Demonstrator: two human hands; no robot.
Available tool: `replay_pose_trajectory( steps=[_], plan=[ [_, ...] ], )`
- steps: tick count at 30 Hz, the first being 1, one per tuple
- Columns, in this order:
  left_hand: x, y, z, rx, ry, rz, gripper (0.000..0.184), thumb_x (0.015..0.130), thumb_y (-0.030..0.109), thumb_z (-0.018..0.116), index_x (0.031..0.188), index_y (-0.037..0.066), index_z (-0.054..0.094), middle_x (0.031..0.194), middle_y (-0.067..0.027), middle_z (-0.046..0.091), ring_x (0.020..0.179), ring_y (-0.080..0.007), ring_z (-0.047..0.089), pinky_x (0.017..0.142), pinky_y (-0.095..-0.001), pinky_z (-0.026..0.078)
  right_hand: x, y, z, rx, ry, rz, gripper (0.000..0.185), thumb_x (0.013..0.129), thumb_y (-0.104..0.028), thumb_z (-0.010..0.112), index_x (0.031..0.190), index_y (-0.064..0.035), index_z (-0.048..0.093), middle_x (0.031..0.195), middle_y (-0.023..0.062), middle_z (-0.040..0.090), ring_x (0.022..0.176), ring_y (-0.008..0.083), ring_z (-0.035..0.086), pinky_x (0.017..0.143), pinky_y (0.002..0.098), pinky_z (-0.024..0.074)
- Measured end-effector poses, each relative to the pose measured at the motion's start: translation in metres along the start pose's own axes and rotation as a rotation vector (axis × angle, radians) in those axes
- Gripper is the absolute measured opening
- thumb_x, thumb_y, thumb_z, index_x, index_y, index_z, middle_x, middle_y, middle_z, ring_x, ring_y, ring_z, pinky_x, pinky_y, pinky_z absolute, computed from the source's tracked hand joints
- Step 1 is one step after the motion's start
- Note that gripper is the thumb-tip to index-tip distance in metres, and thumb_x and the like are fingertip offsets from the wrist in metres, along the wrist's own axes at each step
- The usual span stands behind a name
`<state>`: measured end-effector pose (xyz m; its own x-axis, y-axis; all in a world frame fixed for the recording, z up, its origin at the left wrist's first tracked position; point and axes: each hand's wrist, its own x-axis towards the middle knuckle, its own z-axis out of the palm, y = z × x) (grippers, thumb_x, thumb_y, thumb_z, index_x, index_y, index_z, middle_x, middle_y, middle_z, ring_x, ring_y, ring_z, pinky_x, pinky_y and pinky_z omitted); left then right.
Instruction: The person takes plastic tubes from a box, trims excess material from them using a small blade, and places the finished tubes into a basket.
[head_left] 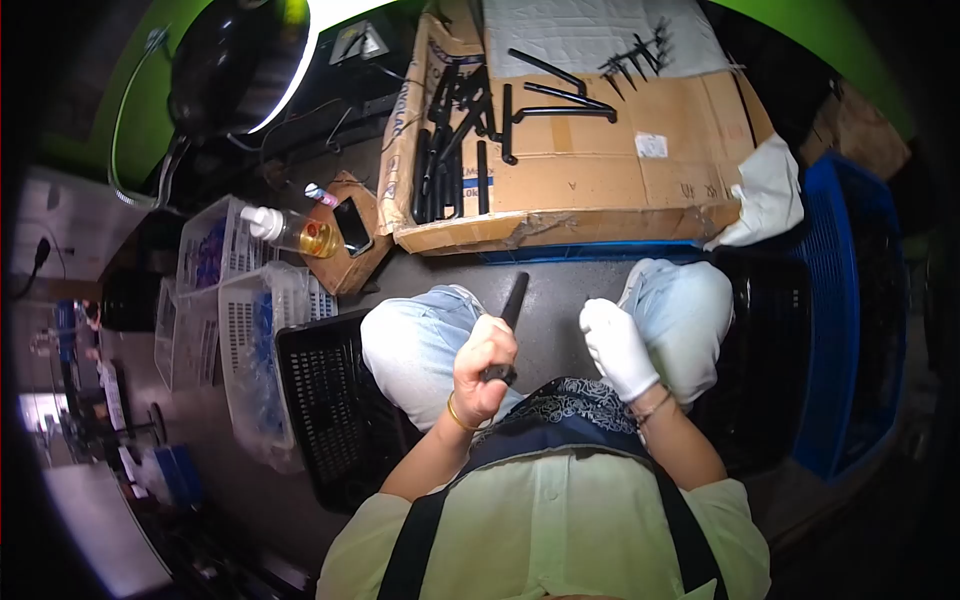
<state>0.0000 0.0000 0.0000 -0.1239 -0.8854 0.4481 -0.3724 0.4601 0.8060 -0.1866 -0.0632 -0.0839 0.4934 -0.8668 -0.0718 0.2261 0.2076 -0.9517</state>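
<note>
My bare left hand [484, 368] is wrapped round a black tube-shaped part [516, 299], held above my lap. One end of it points up and away from me, and a thicker dark end shows below my fingers. My right hand [615, 348], in a white glove, is closed above my right thigh, apart from the part. What its fingers pinch, if anything, is too small to make out. Similar black tube parts [455, 150] lie heaped at the left of the cardboard box [560, 232] in front of me. Several more, such as an angled one [568, 114], rest on its cardboard surface.
Small black spiky pieces [640, 58] lie at the back of the cardboard. Left stand a pump bottle [315, 238] and a phone [353, 225] on a small carton [345, 274]. Crates flank me: a black one [335, 400], a white one [240, 340], a blue one [828, 330]. A lamp [235, 65] hangs upper left.
</note>
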Motion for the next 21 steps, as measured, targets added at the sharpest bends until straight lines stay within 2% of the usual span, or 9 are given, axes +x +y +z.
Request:
replay_pose_trajectory(
  steps=[2,3,5,8,11,12,14,18,21],
  plan=[
    [0.004,-0.004,0.027,-0.130,0.118,-0.143,0.045,0.094,0.045,0.051,0.073,0.006,0.047,0.076,-0.0072,0.048,0.074,-0.0204,0.044,0.069,-0.0326,0.037,-0.024,-0.050,-0.058,-0.136,0.069,0.087,0.017,0.098,-0.015,0.051,0.088,-0.0019,0.056,0.073,0.0037,0.054,0.065,0.0156,0.052,0.063,0.0287,0.0464],
    [0.002,-0.040,0.132,-0.527,0.297,-0.120,0.045,0.095,0.044,0.051,0.073,0.005,0.046,0.075,-0.0073,0.046,0.074,-0.0194,0.042,0.071,-0.0315,0.036,-0.031,-0.058,-0.085,-0.201,0.099,0.134,0.016,0.097,-0.015,0.054,0.091,-0.0008,0.056,0.073,0.0037,0.054,0.065,0.0139,0.053,0.063,0.0275,0.0467],
    [0.000,-0.040,0.165,-0.721,0.319,-0.112,0.044,0.094,0.044,0.051,0.074,0.005,0.048,0.079,-0.0075,0.047,0.078,-0.0189,0.043,0.073,-0.0303,0.035,-0.038,-0.071,-0.075,-0.372,0.128,-0.157,0.015,0.094,-0.015,0.060,0.096,-0.0008,0.057,0.077,0.0050,0.059,0.069,0.0151,0.057,0.066,0.0293,0.0487],
    [-0.006,-0.024,0.170,-0.730,0.344,-0.389,0.057,0.086,0.060,0.057,0.085,0.003,0.054,0.090,-0.0070,0.050,0.083,-0.0167,0.046,0.079,-0.0305,0.038,-0.044,-0.097,-0.055,-0.386,-0.010,0.046,0.031,0.085,-0.022,0.073,0.102,-0.0015,0.058,0.089,0.0133,0.064,0.079,0.0154,0.062,0.074,0.0291,0.0494],
    [-0.010,-0.034,0.165,-0.801,0.300,-0.338,0.054,0.090,0.056,0.053,0.084,0.002,0.053,0.091,-0.0065,0.049,0.081,-0.0162,0.046,0.080,-0.0303,0.036,-0.029,-0.071,-0.068,-0.569,-0.035,-0.254,0.019,0.091,-0.016,0.064,0.098,0.0010,0.059,0.083,0.0133,0.061,0.074,0.0149,0.059,0.068,0.0297,0.0473],
    [-0.004,-0.035,0.163,-0.761,0.276,-0.158,0.043,0.096,0.044,0.048,0.075,0.007,0.046,0.086,-0.0060,0.044,0.074,-0.0152,0.040,0.073,-0.0313,0.034,-0.028,-0.072,-0.073,-0.502,-0.010,-0.137,0.018,0.092,-0.016,0.062,0.097,0.0013,0.060,0.082,0.0130,0.060,0.074,0.0150,0.059,0.067,0.0297,0.0472],
    [0.003,-0.034,0.160,-0.954,0.358,-0.228,0.043,0.099,0.043,0.044,0.075,0.008,0.045,0.081,-0.0051,0.041,0.073,-0.0159,0.040,0.072,-0.0317,0.034,-0.028,-0.073,-0.082,-0.358,0.065,0.089,0.016,0.094,-0.014,0.060,0.095,0.0019,0.061,0.079,0.0124,0.060,0.072,0.0151,0.058,0.066,0.0296,0.0469],
    [0.022,-0.031,0.136,-1.639,0.530,-0.419,0.051,0.101,0.055,0.033,0.081,0.010,0.043,0.070,-0.0019,0.039,0.049,-0.0108,0.036,0.051,-0.0254,0.032,-0.043,-0.073,-0.085,-0.704,0.013,-0.158,0.022,0.087,-0.021,0.069,0.102,-0.0060,0.065,0.082,0.0180,0.067,0.072,0.0303,0.069,0.064,0.0360,0.0515],
    [0.026,-0.047,0.119,-1.911,0.467,-0.453,0.053,0.099,0.060,0.032,0.091,0.009,0.043,0.063,-0.0016,0.037,0.040,-0.0080,0.032,0.038,-0.0217,0.029,-0.064,-0.067,-0.086,-0.773,-0.195,-0.084,0.029,0.081,-0.034,0.075,0.096,-0.0095,0.069,0.078,0.0148,0.068,0.070,0.0325,0.068,0.062,0.0381,0.0523]
  ],
)
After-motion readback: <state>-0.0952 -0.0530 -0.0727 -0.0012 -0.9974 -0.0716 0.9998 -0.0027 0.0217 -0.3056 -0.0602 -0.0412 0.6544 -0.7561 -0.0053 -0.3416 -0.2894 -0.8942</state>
